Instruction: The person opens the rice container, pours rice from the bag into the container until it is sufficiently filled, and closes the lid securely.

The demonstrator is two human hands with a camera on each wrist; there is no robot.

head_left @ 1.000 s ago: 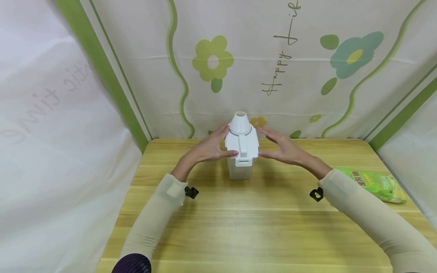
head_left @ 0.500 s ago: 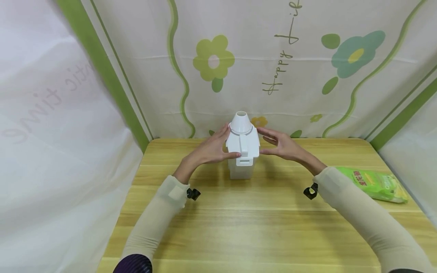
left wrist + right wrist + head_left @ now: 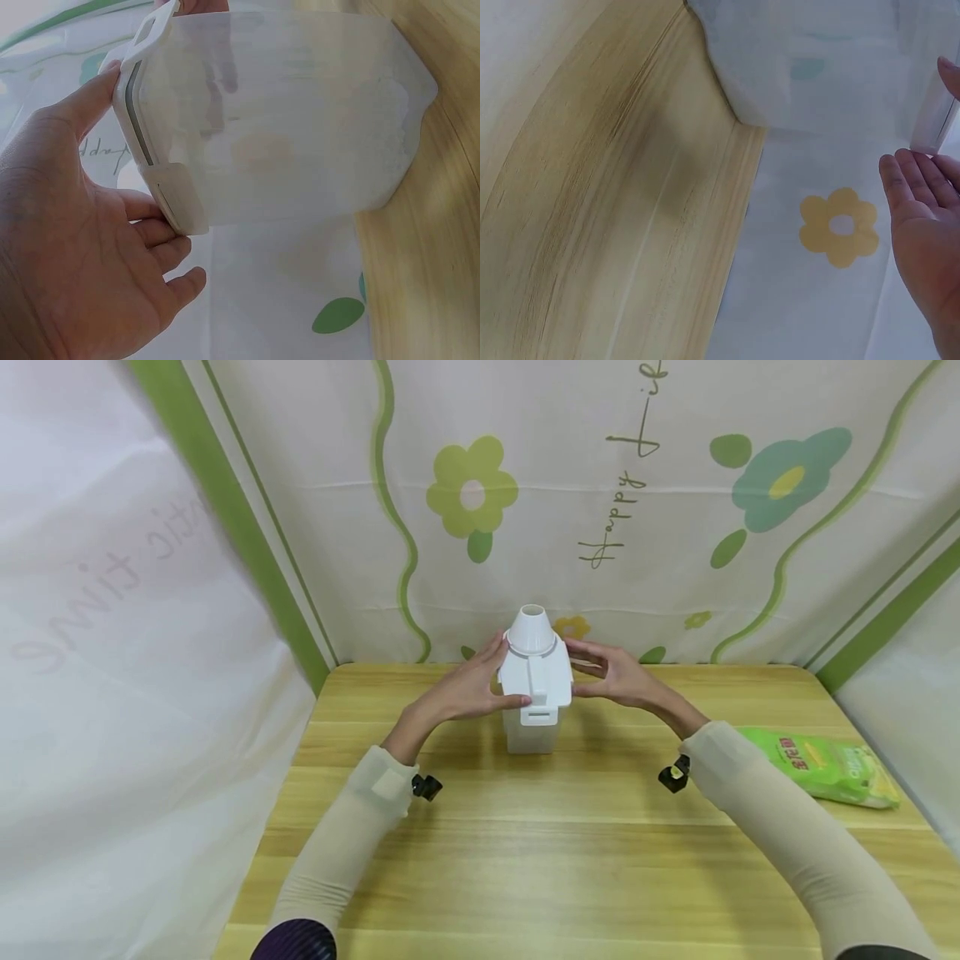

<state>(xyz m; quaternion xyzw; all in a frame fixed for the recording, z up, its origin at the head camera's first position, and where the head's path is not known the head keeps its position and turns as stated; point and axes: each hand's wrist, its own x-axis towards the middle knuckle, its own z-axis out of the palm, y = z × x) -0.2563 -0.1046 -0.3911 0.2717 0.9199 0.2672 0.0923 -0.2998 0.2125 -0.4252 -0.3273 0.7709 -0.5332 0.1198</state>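
Right hand [image 3: 617, 677] closed in, container [image 3: 532, 693] hiding fingertips

Container [image 3: 531, 693] between hands, packet [image 3: 821, 766] right

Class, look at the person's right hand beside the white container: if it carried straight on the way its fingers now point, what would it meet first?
Most likely the white lid of the container. The right hand points leftward at its right side, fingers very close; actual contact is hard to judge.
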